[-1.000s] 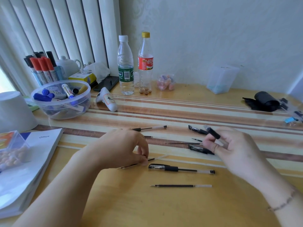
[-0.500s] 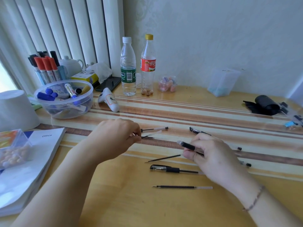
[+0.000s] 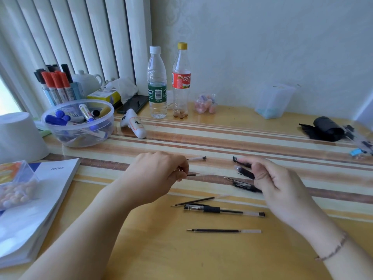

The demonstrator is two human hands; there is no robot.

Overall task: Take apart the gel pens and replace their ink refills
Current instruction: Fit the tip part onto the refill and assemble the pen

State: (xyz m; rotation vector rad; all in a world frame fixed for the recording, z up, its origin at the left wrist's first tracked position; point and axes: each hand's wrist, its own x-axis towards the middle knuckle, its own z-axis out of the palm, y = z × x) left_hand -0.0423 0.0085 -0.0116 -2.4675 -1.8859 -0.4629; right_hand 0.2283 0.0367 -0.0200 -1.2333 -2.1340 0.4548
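My left hand [image 3: 159,174] pinches a thin ink refill [image 3: 198,174] that points right, just above the table. My right hand [image 3: 278,184] holds a black pen grip section [image 3: 245,172] between thumb and fingers. Two black pen caps lie by that hand: one [image 3: 240,161] behind it, one [image 3: 243,185] under its fingers. In front lie a loose refill [image 3: 199,200], an assembled gel pen [image 3: 224,210] and another refill [image 3: 224,231]. A clear pen barrel [image 3: 196,158] lies behind my left hand.
A clear bowl of markers [image 3: 80,136], a white cup [image 3: 18,136], a book [image 3: 36,209] and a small box of beads [image 3: 16,186] stand at the left. Two bottles [image 3: 157,83] [image 3: 181,81] stand at the back. A black roll [image 3: 327,128] lies at the right.
My left hand left one refill on the table, moved back and now pinches another refill. My right hand moved right and back with the black grip section.
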